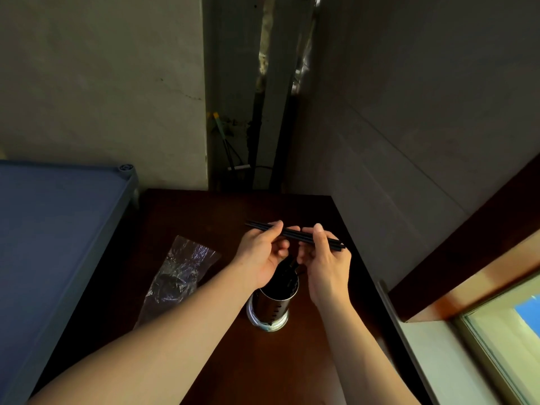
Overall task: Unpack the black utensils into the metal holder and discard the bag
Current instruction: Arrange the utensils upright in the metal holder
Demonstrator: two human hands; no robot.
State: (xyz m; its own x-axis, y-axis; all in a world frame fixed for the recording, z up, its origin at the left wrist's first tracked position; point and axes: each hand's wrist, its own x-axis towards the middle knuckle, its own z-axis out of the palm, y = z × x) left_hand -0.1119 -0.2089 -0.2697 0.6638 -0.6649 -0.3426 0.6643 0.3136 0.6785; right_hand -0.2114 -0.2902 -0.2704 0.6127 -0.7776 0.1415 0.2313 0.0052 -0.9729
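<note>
Black chopsticks (295,234) held level above metal holder (270,305), long axis left-right, slightly skewed toward table's far-left. Left hand (260,252) pinches left part, right hand (324,258) pinches right part; fingers clamped on sticks. Holder mouth directly below, mid-table; needs tipping upright. Plastic bag (178,273) lies flat near table's left edge.

Blue shelf (58,217), window (508,325) w/ sill.
</note>
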